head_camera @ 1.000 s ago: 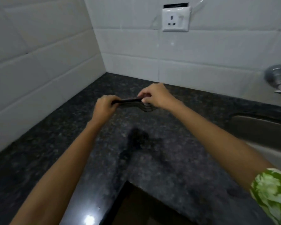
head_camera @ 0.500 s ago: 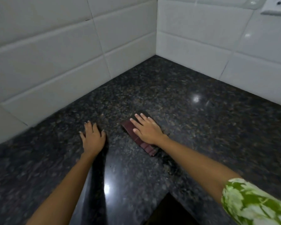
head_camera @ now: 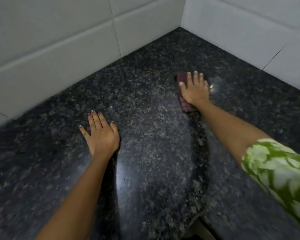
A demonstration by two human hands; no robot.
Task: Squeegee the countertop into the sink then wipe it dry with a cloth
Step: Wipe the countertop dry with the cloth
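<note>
A dark speckled granite countertop [head_camera: 145, 153] fills the head view and meets white tiled walls in a corner. A folded dark red cloth [head_camera: 181, 78] lies flat on the stone toward the corner. My right hand [head_camera: 195, 90] presses down on the cloth with fingers spread, covering most of it. My left hand [head_camera: 101, 134] rests palm-down on the bare counter, nearer and to the left, holding nothing. No squeegee and no sink show in this view.
White wall tiles [head_camera: 59, 49] bound the counter on the left and at the back right [head_camera: 249, 28]. The counter's front edge has a dark notch [head_camera: 203, 229] at the bottom. A light reflects off the stone near my right hand.
My right hand has slid the red cloth away from me toward the corner. My left hand stays flat on the counter. One second ago both hands held a dark object near the sink.
</note>
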